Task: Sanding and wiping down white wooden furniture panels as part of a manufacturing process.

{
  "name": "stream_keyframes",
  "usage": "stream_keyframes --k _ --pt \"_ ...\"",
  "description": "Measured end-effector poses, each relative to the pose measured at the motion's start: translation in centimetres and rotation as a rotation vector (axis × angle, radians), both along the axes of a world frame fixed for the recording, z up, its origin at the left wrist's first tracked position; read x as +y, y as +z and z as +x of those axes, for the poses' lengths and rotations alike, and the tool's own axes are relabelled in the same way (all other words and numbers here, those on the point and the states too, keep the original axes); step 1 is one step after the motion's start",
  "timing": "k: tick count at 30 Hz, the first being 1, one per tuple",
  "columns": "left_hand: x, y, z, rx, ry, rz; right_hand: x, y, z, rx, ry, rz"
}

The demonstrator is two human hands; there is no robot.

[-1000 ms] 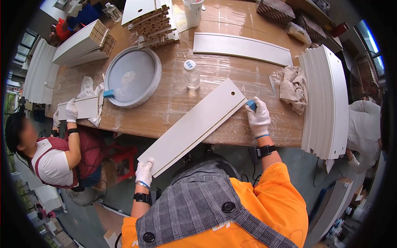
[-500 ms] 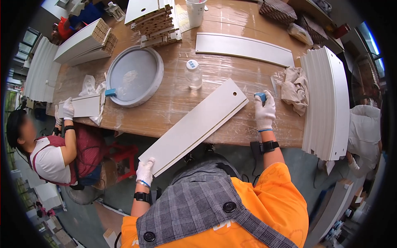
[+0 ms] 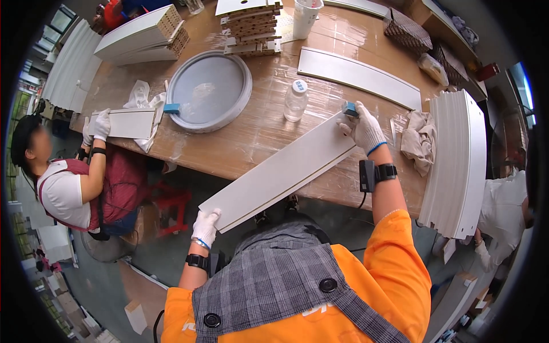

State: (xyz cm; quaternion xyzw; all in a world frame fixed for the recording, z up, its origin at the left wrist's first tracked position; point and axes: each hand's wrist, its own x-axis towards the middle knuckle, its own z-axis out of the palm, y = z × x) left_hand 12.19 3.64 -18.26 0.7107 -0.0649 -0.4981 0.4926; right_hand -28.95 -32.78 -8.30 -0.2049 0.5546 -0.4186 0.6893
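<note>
Left hand: the left hand (image 3: 206, 226) wears a white glove and is closed around the near end of the long white board (image 3: 280, 171), holding it up off the table edge.
Right hand: the right hand (image 3: 363, 128), also in a white glove, is closed on a small blue sponge block (image 3: 350, 109) and presses it on the far end of the board.
Long white board: it lies slanted, its far end on the wooden table (image 3: 251, 137) and its near end sticking out past the table edge toward the person.
Round tray: a big grey round tray (image 3: 209, 90) sits on the table to the left of the board (it looks wet inside, with a thin shiny puddle). A second blue sponge (image 3: 171, 108) rests on its left rim.
Small bottle: a clear plastic bottle (image 3: 295, 100) with a white cap stands upright between the tray and the board. I cannot tell what is in it.
White cup: a tall white cup (image 3: 305, 17) stands at the far side of the table. Its inside is hidden.
Rag: a crumpled cloth (image 3: 418, 140) lies just right of the right hand.
Curved white panels: a stack of curved white panels (image 3: 457, 160) stands on edge at the right end of the table.
Flat white strip: another long white strip (image 3: 357, 76) lies flat beyond the bottle.
Other worker: a person at the left holds a smaller white board (image 3: 128, 123) with a gloved hand (image 3: 102, 123).
</note>
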Motion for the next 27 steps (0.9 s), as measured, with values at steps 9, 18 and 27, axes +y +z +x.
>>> stream_keyframes --k 9,18,27 --pt "1.8 3.0 0.4 0.121 0.114 -0.323 4.8 -0.3 -4.4 -0.648 -0.044 -0.367" --pt "5.1 1.1 -0.6 -0.713 -0.573 -0.326 10.9 -7.6 -9.6 -0.458 -0.271 -0.271" --pt "4.9 3.5 0.3 -0.173 -0.567 -0.234 11.8 -7.7 -9.5 -0.271 -0.362 -0.242"
